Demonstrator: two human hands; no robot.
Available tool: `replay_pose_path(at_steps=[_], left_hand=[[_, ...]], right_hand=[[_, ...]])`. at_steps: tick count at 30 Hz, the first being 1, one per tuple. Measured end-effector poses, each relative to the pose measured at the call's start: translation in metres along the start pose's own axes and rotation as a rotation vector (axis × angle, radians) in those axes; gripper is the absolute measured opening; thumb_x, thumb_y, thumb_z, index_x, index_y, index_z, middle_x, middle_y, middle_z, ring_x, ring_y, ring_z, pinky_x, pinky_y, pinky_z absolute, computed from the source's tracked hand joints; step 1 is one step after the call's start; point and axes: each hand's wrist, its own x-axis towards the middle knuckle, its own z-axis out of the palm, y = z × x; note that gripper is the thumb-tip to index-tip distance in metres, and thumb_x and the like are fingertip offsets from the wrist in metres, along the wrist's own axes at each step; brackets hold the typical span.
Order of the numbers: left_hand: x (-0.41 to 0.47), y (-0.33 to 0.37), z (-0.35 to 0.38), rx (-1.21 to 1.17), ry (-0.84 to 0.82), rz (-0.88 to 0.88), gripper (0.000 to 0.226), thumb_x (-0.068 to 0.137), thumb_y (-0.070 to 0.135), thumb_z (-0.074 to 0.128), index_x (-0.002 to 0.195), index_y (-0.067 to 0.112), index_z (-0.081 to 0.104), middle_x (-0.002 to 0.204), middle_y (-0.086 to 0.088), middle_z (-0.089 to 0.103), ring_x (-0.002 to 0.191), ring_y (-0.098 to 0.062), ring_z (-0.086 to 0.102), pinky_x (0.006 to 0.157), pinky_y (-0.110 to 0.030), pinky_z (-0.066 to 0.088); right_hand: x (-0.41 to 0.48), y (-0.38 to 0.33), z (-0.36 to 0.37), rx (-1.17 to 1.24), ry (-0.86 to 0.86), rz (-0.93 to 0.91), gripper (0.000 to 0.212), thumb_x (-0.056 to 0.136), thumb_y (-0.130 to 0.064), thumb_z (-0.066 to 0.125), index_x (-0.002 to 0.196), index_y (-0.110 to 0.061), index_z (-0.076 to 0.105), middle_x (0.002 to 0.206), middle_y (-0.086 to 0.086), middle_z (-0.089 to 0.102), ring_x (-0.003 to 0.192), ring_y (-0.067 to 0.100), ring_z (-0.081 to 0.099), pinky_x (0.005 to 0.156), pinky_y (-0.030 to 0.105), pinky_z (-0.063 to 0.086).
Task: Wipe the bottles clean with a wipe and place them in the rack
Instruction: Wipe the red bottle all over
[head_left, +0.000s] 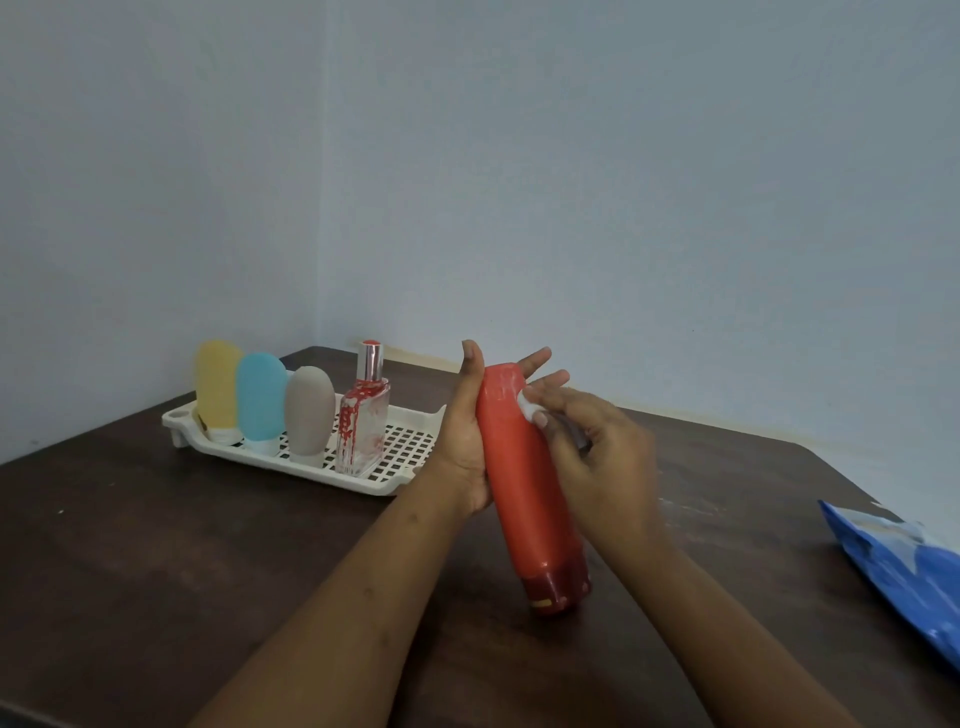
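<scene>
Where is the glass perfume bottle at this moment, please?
In the head view, the glass perfume bottle stands upright in the white rack, left of centre, just right of the grey bottle and left of the left hand.

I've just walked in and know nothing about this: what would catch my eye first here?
The red bottle at centre, cap down, held by the left hand while the right hand rubs a white wipe near its top. Behind to the left, a white rack holds yellow, blue and grey tubes and a glass bottle.

red bottle (524, 467) tilted, cap down, held | white wipe (529, 408) on it | rack (410, 452): four bottles upright
</scene>
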Motion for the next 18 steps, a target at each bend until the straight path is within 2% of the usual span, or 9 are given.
replay_pose_path(at_steps=[2,3,6,9,11,13,16,18], left_hand=[[0.0,0.001,-0.002,-0.002,0.012,0.004,0.104,0.044,0.085,0.067,0.122,0.016,0.065,0.124,-0.011,0.067,0.101,-0.026,0.07,0.079,-0.041,0.059],[0.001,0.001,-0.003,-0.002,0.022,0.005,0.103,0.049,0.086,0.063,0.123,0.016,0.064,0.122,-0.011,0.067,0.098,-0.026,0.07,0.079,-0.041,0.059],[0.001,0.0,-0.003,0.012,0.04,0.01,0.092,0.067,0.082,0.036,0.125,0.015,0.062,0.122,-0.013,0.066,0.104,-0.028,0.067,0.094,-0.047,0.051],[0.0,-0.002,-0.001,0.013,0.017,0.019,0.09,0.067,0.081,0.037,0.123,0.016,0.064,0.116,-0.013,0.067,0.105,-0.029,0.065,0.099,-0.049,0.046],[-0.001,-0.001,0.001,-0.005,0.015,0.007,0.091,0.065,0.08,0.038,0.123,0.016,0.064,0.114,-0.014,0.068,0.104,-0.029,0.066,0.096,-0.047,0.049],[-0.001,0.001,0.0,-0.008,0.023,0.001,0.092,0.062,0.08,0.036,0.122,0.015,0.063,0.115,-0.013,0.069,0.101,-0.027,0.069,0.087,-0.043,0.056],[0.001,0.002,0.0,0.03,0.045,-0.001,0.096,0.059,0.083,0.03,0.12,0.017,0.064,0.114,-0.012,0.07,0.099,-0.026,0.07,0.082,-0.041,0.057],[0.0,0.002,0.002,0.035,0.058,-0.006,0.096,0.058,0.084,0.029,0.119,0.018,0.065,0.111,-0.011,0.072,0.1,-0.027,0.07,0.086,-0.044,0.055]], right_hand=[[-0.008,0.003,0.0,-0.014,-0.03,-0.034,0.021,0.086,-0.008,0.065,0.102,-0.02,0.072,0.101,-0.021,0.064,0.098,-0.013,0.057,0.08,0.004,0.041],[-0.009,0.004,-0.001,0.001,-0.043,-0.019,0.02,0.086,-0.009,0.066,0.1,-0.021,0.073,0.101,-0.018,0.066,0.097,-0.011,0.058,0.079,0.004,0.041],[0.002,0.005,-0.002,0.037,-0.034,0.123,0.02,0.086,-0.013,0.065,0.099,-0.026,0.072,0.097,-0.017,0.069,0.09,-0.01,0.06,0.079,0.006,0.043],[0.014,-0.002,0.003,0.08,-0.009,0.17,0.02,0.089,-0.017,0.062,0.101,-0.03,0.071,0.091,-0.029,0.064,0.088,-0.001,0.064,0.08,0.024,0.052],[0.014,-0.008,0.007,0.056,-0.005,0.083,0.02,0.09,-0.015,0.062,0.102,-0.027,0.071,0.092,-0.031,0.062,0.092,-0.005,0.061,0.081,0.017,0.049],[0.008,-0.009,0.008,-0.004,-0.022,-0.049,0.02,0.089,-0.01,0.062,0.102,-0.021,0.072,0.098,-0.023,0.065,0.097,-0.007,0.059,0.083,0.012,0.046],[-0.001,-0.002,0.007,-0.095,-0.024,-0.217,0.024,0.084,-0.002,0.061,0.099,-0.016,0.072,0.102,-0.012,0.068,0.101,-0.001,0.061,0.088,0.02,0.048],[0.0,0.001,0.004,-0.104,0.002,-0.193,0.023,0.084,-0.003,0.062,0.099,-0.017,0.072,0.1,-0.013,0.068,0.099,0.0,0.061,0.086,0.019,0.049]])
